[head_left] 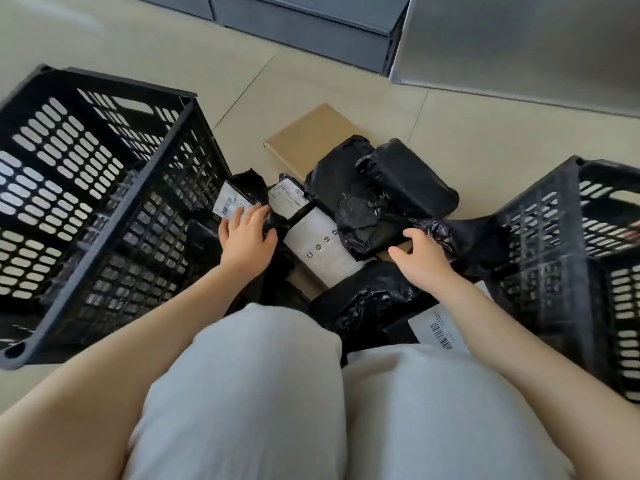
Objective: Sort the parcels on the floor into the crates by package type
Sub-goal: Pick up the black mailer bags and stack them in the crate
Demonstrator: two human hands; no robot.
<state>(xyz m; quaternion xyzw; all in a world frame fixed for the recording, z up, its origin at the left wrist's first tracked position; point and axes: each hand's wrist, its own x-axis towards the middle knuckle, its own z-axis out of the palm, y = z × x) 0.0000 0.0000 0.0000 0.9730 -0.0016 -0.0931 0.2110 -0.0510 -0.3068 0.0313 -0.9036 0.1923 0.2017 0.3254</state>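
Lying heaped on the floor (346, 84) between two black crates: black poly parcels (412, 174), a brown box (304, 140). Left hand (247, 233) resting on a small labelled black parcel (239, 199) just beside the left crate (86, 202), fingers loosely spread. Right hand (422, 254) touching crumpled black wrap (460, 233) near the right crate (571, 258), fingers relaxed, slightly curled, pinching nothing visible.

Right crate (568, 271) cut off by frame edge; label print (287, 199) too small; right fingertips hidden under black bag (460, 237).
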